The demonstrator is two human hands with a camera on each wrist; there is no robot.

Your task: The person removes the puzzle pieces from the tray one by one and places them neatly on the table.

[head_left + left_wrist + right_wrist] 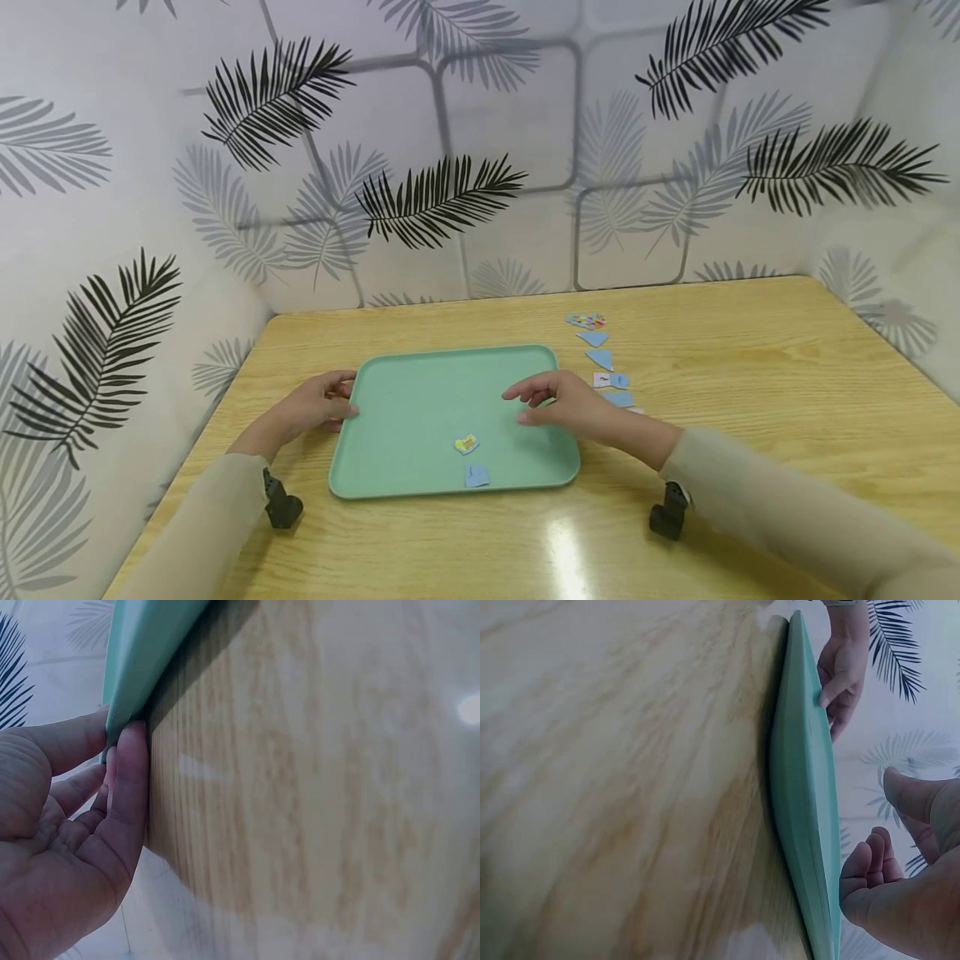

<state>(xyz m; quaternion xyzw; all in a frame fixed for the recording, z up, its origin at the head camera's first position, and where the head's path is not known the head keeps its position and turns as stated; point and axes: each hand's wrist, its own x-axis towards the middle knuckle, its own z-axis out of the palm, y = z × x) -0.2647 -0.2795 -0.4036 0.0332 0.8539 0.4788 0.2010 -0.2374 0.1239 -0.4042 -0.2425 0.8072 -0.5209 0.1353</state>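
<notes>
A green tray [412,400] lies on the wooden table. My left hand [315,407] grips its left rim, the thumb on top and fingers beneath the edge, as the left wrist view shows. Over the tray's right part hovers my right hand [566,402], thumb apart from the loosely bent fingers [874,859], with nothing seen between them. Near the tray's front lie a small yellow paper piece [467,444] and a light blue square piece [476,476] with a dark mark.
Right of the tray, a column of small paper pieces runs back along the table [750,358]: a multicoloured one [586,320], blue triangles [600,359], a white-and-blue one [611,380] and a blue one [618,399]. My right forearm partly covers the nearest. Behind stands a leaf-patterned curtain [510,125].
</notes>
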